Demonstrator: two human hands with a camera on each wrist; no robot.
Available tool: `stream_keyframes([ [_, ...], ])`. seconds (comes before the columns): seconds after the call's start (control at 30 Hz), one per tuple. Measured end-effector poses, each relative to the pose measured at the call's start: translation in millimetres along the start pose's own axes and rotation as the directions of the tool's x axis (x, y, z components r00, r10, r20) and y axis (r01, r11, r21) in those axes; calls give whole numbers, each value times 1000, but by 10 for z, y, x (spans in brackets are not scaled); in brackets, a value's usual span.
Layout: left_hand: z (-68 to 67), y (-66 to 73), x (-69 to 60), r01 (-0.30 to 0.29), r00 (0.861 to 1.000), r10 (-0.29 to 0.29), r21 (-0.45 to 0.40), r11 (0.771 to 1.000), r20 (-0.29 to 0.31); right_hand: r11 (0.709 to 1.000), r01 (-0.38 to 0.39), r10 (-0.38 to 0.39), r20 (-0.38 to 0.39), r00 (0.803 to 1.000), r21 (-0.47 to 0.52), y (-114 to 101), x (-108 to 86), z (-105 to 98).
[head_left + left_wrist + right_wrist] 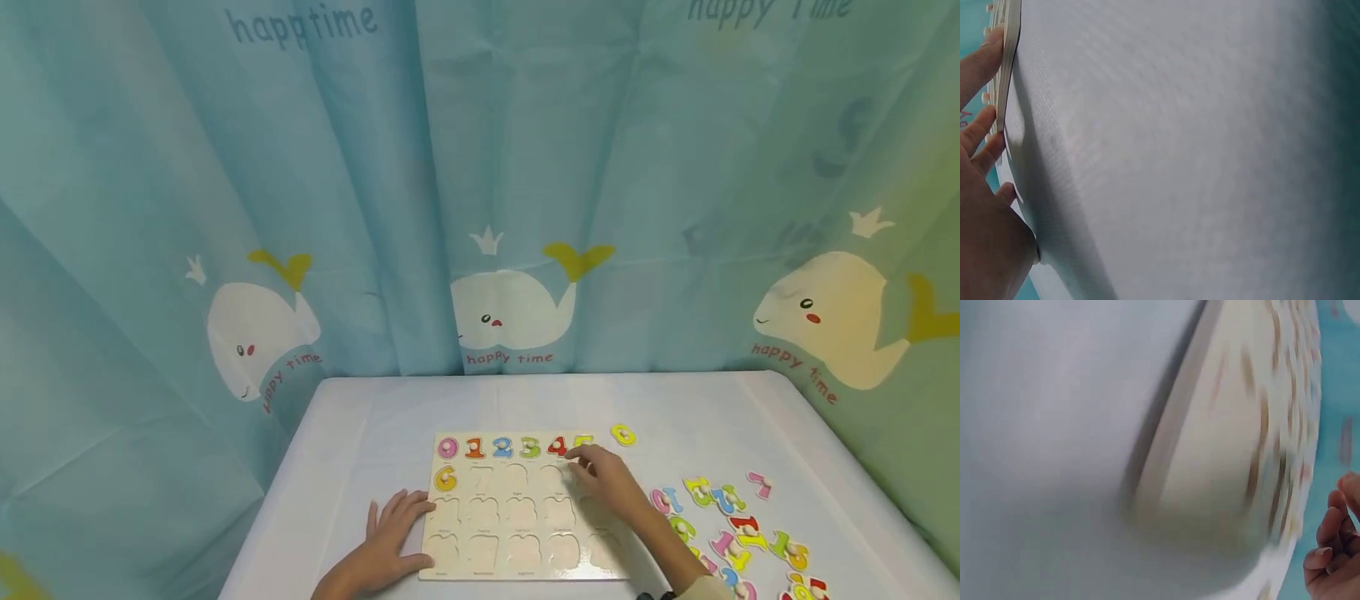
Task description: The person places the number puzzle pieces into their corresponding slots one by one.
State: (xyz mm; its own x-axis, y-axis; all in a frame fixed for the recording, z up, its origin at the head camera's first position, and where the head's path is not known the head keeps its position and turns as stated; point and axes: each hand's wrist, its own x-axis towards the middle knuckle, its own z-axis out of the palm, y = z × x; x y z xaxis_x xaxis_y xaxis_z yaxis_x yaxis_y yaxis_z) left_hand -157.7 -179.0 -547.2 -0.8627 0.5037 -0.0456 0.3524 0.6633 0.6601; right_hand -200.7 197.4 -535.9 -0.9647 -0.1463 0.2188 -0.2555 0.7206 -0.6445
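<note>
A pale wooden number puzzle board [491,575] lies on the table. Knobbed pieces fill its top row, among them a pink 0 [447,448], a red 4 [557,447] and a 5 [582,439] partly covered by my right hand. An orange 6 [446,478] sits in the second row's first recess. My left hand [386,546] rests at the board's left edge, fingers spread and touching it. Over the upper right of the board hovers my right hand [606,481], its fingers loosely bent, with no piece visible in them. The right wrist view is blurred but shows the bent fingers [1330,540].
Right of the board lie several loose number pieces, including a pink 7 [759,484], a red 11 [747,533] and a 10 [666,501]. A yellow piece [622,434] lies off the board's upper right corner. A blue whale-print curtain [390,208] hangs behind the white-covered table [360,433].
</note>
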Motion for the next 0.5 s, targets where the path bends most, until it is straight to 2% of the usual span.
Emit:
stream_keyframes([
  [0.13,-18,21,-15,-10,1000,10,-5,1000,-14,987,-134,129,-60,990,-89,233,-156,-399],
  [0.23,-20,17,-19,-11,1000,11,-3,1000,-23,971,-185,167,-126,978,-151,457,-284,-699],
  [0.3,-16,13,-16,-7,1000,7,0,1000,-23,961,-219,185,-194,963,-171,634,-391,-861],
  [0.4,-2,10,-3,-7,1000,7,-1,1000,-20,933,-317,261,-282,923,-173,885,-583,-1044],
  [0.43,2,13,3,-10,1000,10,-6,1000,-18,919,-360,301,-305,904,-162,961,-645,-1092],
  [0.5,11,20,15,-22,1000,22,-11,1000,-20,863,-485,422,-322,847,-145,1103,-738,-1172],
])
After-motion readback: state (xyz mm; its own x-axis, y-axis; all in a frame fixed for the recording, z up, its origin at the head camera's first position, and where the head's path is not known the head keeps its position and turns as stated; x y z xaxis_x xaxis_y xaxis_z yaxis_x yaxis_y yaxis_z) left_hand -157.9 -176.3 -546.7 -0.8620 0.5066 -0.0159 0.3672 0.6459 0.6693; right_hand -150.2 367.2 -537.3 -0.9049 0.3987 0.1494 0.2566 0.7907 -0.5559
